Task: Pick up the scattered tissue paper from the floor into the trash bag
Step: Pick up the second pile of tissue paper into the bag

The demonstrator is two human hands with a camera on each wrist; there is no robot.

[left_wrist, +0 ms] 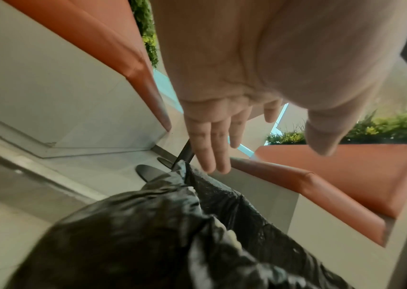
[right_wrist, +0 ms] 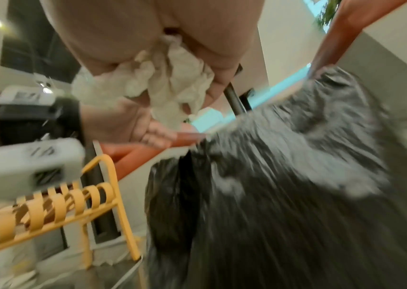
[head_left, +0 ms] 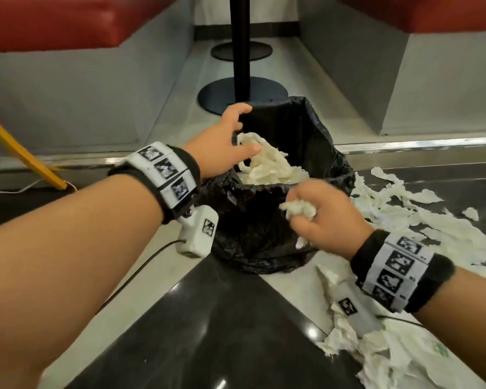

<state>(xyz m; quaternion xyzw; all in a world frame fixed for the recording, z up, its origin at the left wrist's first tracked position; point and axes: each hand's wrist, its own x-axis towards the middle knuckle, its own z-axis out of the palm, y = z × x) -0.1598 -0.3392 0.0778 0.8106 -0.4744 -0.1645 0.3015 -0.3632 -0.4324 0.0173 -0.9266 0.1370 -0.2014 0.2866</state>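
Observation:
A black trash bag [head_left: 278,237] stands open on the floor, with crumpled white tissue [head_left: 267,169] lying inside it. My left hand [head_left: 247,130] hovers over the bag's left rim, and its straight fingers [left_wrist: 209,148] hold nothing. At the near rim my right hand [head_left: 300,217] grips a wad of tissue [head_left: 298,210], which bulges out of the fist [right_wrist: 165,82]. Torn tissue lies scattered on the floor [head_left: 432,220] to the right of the bag. More tissue is heaped at the lower right [head_left: 390,357].
A black table post [head_left: 239,51] with round bases [head_left: 242,94] stands just behind the bag. Red bench seats [head_left: 54,21] flank the aisle on both sides. A yellow chair leg [head_left: 23,155] and a thin cable are at the left. A metal strip [head_left: 418,146] crosses the floor.

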